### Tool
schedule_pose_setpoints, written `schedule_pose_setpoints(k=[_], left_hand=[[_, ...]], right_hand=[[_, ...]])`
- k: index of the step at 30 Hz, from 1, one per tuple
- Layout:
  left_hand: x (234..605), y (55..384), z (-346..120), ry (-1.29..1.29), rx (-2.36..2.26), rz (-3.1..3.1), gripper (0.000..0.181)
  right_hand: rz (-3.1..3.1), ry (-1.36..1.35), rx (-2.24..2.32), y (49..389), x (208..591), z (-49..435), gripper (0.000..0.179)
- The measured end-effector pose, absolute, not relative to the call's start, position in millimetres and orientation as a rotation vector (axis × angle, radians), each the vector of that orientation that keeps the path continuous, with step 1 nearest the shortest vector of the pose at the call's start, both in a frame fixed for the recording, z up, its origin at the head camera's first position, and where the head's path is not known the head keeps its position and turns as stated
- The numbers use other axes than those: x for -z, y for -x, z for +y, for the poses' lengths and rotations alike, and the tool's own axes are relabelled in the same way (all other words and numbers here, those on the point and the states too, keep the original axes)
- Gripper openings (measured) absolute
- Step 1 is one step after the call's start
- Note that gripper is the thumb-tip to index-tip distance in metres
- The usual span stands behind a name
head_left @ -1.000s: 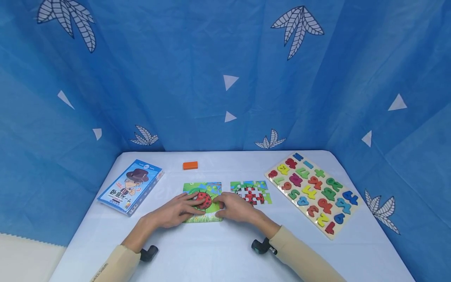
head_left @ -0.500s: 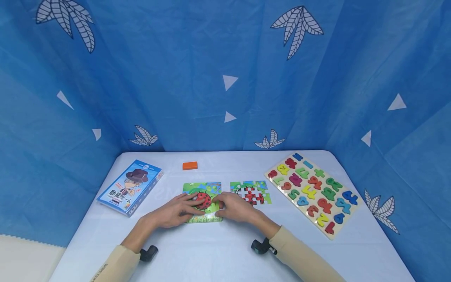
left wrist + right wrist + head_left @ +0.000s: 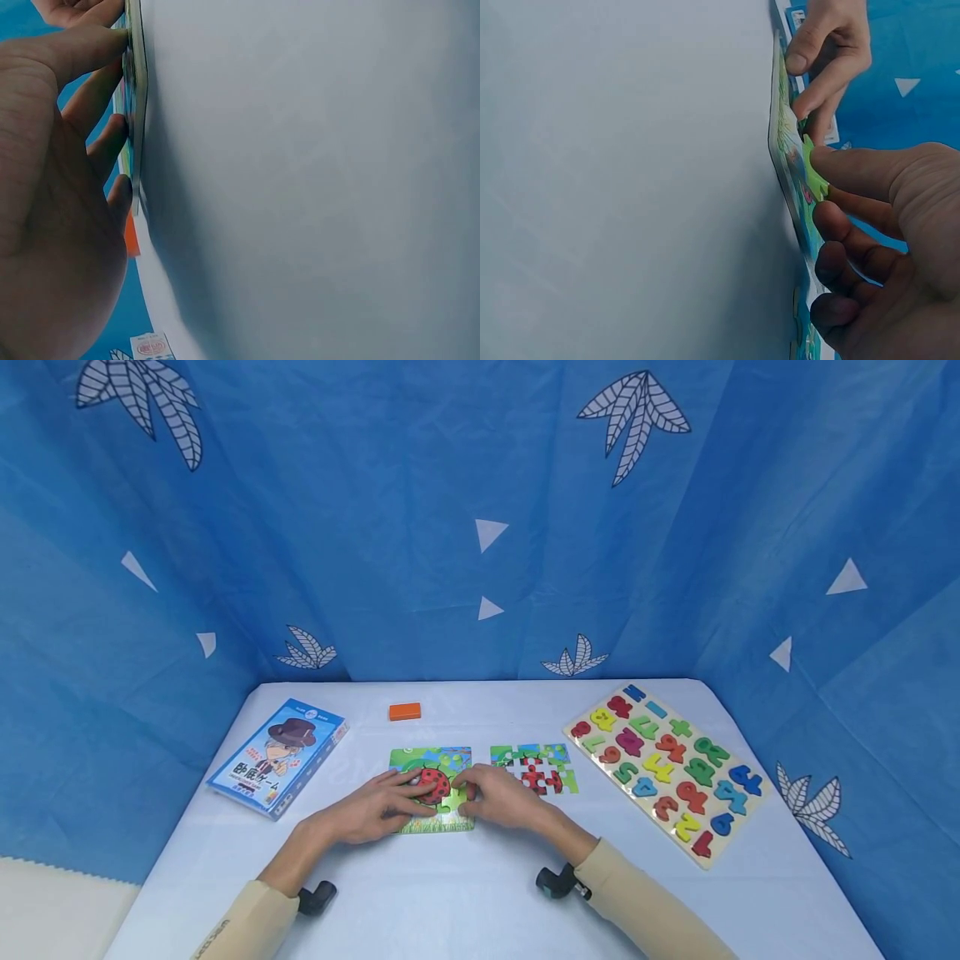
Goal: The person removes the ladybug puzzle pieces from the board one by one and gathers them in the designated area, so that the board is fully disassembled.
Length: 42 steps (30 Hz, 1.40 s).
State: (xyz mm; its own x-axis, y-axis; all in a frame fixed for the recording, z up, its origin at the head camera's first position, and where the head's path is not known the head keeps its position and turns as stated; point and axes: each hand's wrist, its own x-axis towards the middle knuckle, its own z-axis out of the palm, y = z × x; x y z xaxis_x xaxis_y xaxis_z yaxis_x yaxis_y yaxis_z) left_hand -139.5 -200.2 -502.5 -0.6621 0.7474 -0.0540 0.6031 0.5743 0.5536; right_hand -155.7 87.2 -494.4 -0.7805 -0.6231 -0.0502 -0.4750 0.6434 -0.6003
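A ladybug jigsaw puzzle board (image 3: 435, 823) lies on the white table in the middle of the head view. My left hand (image 3: 375, 808) rests on its left part, fingers stretched over the picture; the left wrist view shows the fingertips (image 3: 120, 124) along the board's face and edge. At the board's right side is my right hand (image 3: 504, 797). In the right wrist view its thumb and index finger pinch a bright green puzzle piece (image 3: 814, 171), tilted up against the board's face. The other fingers of that hand curl loosely below it.
Right of the board lies a group of loose puzzle pieces (image 3: 532, 777). An orange block (image 3: 405, 712) sits behind. A blue boxed card game (image 3: 277, 760) stands left, a wooden number board (image 3: 663, 768) right. Blue curtain (image 3: 420, 527) encloses the table.
My right hand's index finger and thumb have risen and shifted slightly at the board's right edge. The left hand stays in place on the board.
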Motion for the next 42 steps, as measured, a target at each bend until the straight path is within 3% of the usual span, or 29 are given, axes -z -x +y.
schedule_pose_setpoints(k=[30, 42], left_hand=[[503, 141, -200, -1.079, -0.699, 2.524, 0.04], [504, 140, -200, -1.118, -0.704, 2.535, 0.039]], right_hand=[[2.517, 0.825, 1.156, 157, 497, 91, 0.017], [2.482, 0.735, 1.255, 157, 486, 128, 0.017]])
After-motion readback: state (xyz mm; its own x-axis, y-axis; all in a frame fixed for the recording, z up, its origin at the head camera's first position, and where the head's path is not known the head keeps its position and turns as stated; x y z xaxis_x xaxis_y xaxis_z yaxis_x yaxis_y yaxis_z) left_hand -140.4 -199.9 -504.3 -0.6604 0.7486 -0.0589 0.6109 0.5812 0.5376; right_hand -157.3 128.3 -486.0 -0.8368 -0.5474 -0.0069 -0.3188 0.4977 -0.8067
